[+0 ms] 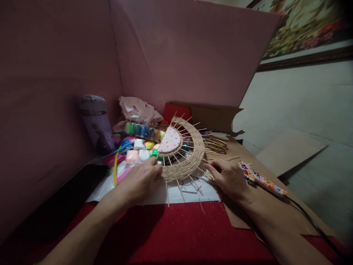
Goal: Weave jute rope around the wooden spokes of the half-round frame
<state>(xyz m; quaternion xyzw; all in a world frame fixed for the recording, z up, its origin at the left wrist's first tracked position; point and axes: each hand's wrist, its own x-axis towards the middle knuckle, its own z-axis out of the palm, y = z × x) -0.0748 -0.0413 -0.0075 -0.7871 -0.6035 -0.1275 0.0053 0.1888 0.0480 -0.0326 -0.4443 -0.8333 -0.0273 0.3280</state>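
- Red cloth [171, 232] lies before the purple cup [95, 123], a pink wall [176, 55] behind.
- Right of the cup, the straw fan [198, 145] bulges away from it, long way running near to far.
- Your left hand [147, 173] pinches its near end.
- Your right hand [228, 178] is by its sticks [181, 191]; I can't tell its grip.

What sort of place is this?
Probably a craft corner, perhaps at home: there's a curved tan twine-and-stick weaving, small colourful plastic packets and a corded white flower-patterned tool.

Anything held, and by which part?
Left grip holds the twine-woven half-ring by its near-left end. Right grip is by the thin sticks; cannot tell if pinching one.
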